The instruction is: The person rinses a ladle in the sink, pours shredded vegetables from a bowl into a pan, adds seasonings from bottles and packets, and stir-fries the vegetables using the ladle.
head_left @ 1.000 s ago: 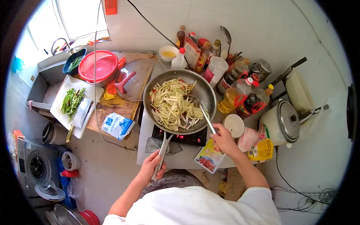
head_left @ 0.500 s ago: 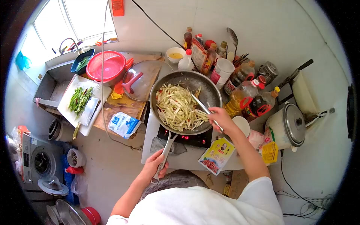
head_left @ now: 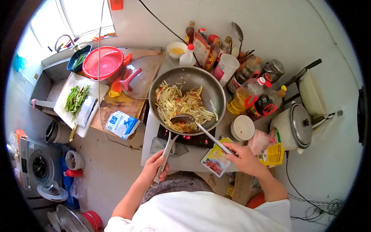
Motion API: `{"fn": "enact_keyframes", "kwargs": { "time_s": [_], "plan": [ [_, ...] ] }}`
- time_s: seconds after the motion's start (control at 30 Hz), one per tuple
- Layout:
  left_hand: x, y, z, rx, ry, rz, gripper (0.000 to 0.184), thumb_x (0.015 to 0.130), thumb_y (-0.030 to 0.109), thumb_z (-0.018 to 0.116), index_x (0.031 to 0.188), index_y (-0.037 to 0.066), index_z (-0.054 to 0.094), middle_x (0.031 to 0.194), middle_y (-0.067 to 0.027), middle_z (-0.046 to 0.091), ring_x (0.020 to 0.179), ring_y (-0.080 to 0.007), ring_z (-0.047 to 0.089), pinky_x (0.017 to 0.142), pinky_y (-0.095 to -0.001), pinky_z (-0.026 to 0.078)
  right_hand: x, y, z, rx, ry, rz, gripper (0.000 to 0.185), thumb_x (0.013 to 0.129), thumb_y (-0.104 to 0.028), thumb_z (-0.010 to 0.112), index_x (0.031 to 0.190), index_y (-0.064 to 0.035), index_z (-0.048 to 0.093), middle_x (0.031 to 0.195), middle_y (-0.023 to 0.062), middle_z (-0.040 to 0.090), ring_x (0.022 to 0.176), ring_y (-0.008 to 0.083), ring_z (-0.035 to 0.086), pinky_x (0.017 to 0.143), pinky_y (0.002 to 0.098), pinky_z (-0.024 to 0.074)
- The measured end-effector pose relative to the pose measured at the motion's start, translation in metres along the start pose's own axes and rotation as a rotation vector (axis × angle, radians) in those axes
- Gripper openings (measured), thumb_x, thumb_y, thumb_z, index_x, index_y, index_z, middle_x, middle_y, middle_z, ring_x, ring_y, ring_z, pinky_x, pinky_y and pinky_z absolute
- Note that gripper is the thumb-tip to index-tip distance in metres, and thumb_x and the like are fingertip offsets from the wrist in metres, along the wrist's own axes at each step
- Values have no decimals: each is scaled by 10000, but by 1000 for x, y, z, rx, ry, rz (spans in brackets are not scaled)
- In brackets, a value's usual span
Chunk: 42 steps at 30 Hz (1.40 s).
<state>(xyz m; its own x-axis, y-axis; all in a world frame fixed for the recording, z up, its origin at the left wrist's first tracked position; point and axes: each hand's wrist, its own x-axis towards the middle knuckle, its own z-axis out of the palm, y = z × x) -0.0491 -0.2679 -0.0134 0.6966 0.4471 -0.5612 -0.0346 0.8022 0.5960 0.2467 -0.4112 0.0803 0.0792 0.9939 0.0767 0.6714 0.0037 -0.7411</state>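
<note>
My left hand (head_left: 155, 167) is closed around the long metal handle of a frying pan (head_left: 212, 87). The pan sits over a black induction cooker (head_left: 201, 141) with red lit digits. Pale shredded vegetable strips (head_left: 166, 103) with red bits lie in the pan, and some in the middle look browner. In my right hand (head_left: 244, 158) is the handle of a metal ladle (head_left: 210, 136). Its bowl rests among the strips at the pan's near side. A yellow seasoning packet (head_left: 216, 159) lies partly beneath my right hand.
Right of the pan stand a white bowl (head_left: 242, 128), an oil bottle (head_left: 242, 96) and a lidded pot (head_left: 295, 125). At left are a glass lid (head_left: 145, 73), a blue-white packet (head_left: 123, 124), and a cutting board (head_left: 65, 106) with green vegetables and a knife.
My right hand has moved down and right, bringing the ladle from the pan's right side to its near side. The strips have shifted, exposing browner ones. My left hand keeps its hold.
</note>
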Motion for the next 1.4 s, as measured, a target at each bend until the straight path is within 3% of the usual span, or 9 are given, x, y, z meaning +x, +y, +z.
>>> {"fn": "enact_keyframes", "kwargs": {
  "time_s": [0.03,0.23,0.57,0.87,0.9,1.0,1.2,1.33,1.4],
  "plan": [
    [-1,0,2,10,6,2,493,985,208,452,1445,126,296,719,-105,552,430,-150,431,367,-284,347,-5,-4,3,-76,-67,138,447,858,-109,551,1299,-62,491,902,212,628,659,345,632,570,444,506],
    [-2,0,5,55,-7,-10,484,992,229,446,1443,126,304,723,-81,536,464,-133,437,391,-270,357,34,0,35,-635,-132,352,451,834,-109,578,1274,-46,502,942,225,625,835,387,620,743,443,506],
    [-5,7,12,126,43,6,472,988,215,448,1428,93,326,713,-91,542,440,-127,425,381,-273,337,107,83,16,-215,344,159,434,828,-112,610,1239,-27,499,882,270,630,805,416,628,712,471,483],
    [-3,7,6,117,20,2,474,993,228,442,1440,127,319,738,-82,539,474,-134,438,384,-271,351,48,30,-32,-7,40,298,464,801,-100,594,1256,-48,518,839,195,649,769,296,650,697,399,489],
    [-4,7,7,121,22,-3,478,993,230,442,1443,127,315,738,-81,538,475,-133,437,385,-270,352,57,42,-31,-3,105,319,434,785,-89,628,1209,-23,565,813,105,625,695,150,586,680,287,473],
    [-5,9,11,101,58,0,471,987,203,440,1428,82,325,703,-97,537,429,-137,424,360,-264,318,108,86,-9,-61,280,263,460,799,-128,622,1244,-48,535,771,146,626,700,185,618,657,339,492],
    [-8,12,13,140,61,9,461,993,208,433,1427,89,337,701,-88,532,431,-133,422,363,-257,317,161,71,8,214,-139,472,448,806,-122,611,1241,-48,537,822,177,646,724,220,641,665,367,502],
    [-6,14,5,205,34,-2,476,1000,240,429,1445,116,317,728,-67,523,481,-114,427,387,-257,354,124,79,-3,-207,-90,-227,436,815,-121,617,1244,-89,547,798,138,625,674,246,631,582,360,498],
    [-7,16,5,171,46,-6,471,999,236,430,1441,110,323,726,-69,524,480,-113,429,385,-259,356,93,46,-23,-436,-125,-212,445,818,-124,616,1256,-104,540,779,124,602,669,269,619,582,379,501]
  ]
}}
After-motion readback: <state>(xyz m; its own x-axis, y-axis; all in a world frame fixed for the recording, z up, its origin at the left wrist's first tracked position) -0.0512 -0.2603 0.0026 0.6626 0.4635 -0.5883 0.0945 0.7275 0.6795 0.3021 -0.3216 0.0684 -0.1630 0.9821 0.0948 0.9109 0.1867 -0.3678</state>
